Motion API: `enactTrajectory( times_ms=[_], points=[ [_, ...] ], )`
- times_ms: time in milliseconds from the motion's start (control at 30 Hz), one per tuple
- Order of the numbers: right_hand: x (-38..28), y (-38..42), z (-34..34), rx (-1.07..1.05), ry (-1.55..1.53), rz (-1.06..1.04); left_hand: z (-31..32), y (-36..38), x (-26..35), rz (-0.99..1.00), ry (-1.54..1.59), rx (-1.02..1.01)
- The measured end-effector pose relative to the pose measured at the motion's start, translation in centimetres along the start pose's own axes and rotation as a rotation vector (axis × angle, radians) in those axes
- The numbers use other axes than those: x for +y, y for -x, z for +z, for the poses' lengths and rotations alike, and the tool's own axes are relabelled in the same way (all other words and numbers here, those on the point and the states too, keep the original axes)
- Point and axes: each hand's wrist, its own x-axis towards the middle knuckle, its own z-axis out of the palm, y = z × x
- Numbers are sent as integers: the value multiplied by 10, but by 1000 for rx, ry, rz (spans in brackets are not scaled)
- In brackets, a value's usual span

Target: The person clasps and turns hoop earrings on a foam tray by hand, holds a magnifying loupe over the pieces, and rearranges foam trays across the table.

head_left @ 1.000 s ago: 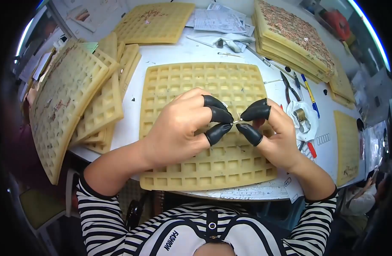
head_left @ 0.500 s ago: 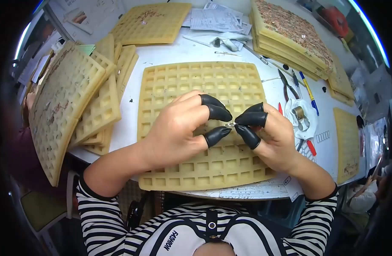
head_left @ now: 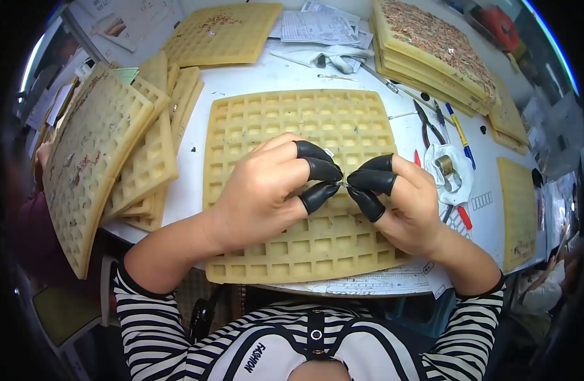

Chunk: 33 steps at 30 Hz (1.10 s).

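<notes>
Black finger covers sit on the thumb and fingers of both hands. My left hand [head_left: 273, 184] and my right hand [head_left: 400, 193] meet fingertip to fingertip, each in a pinch. Between them is a tiny shiny metal piece [head_left: 344, 184], mostly hidden by the fingertips, so its shape cannot be made out. Below the hands lies a yellow tray [head_left: 298, 251] with rows of square pockets.
More yellow trays [head_left: 136, 165] lean at the left, and one [head_left: 222, 35] lies at the back. A tray stack [head_left: 431, 44] bears reddish bits at the back right. Pliers [head_left: 425, 124], pens [head_left: 460, 133] and a white cloth [head_left: 441, 168] lie right. A person's hand [head_left: 44, 154] shows far left.
My left fingertips have moved slightly left and closed further over the small metal piece, so less of it shows. My right fingertips have shifted a little. The view has moved slightly.
</notes>
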Motion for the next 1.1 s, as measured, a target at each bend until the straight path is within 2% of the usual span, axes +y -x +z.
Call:
enactTrajectory(
  times_ms=[133,200,333,533,667,800,1100],
  points=[
    [0,1,-2,-31,-12,47,1,-1,1,19,15,36],
    [-4,1,-4,-97,-156,240,1,-1,0,56,30,54],
    [-4,3,-3,-123,-379,394,1,-1,2,49,33,57],
    [-5,1,-3,-112,-371,399,0,-1,5,40,58,25],
    [-3,3,-4,-129,-318,367,0,3,8,-86,111,-51],
    [-6,1,-4,-128,-275,366,2,4,7,-75,104,-39],
    [-10,-1,-10,-174,-592,659,0,4,3,68,-122,-7]
  ],
)
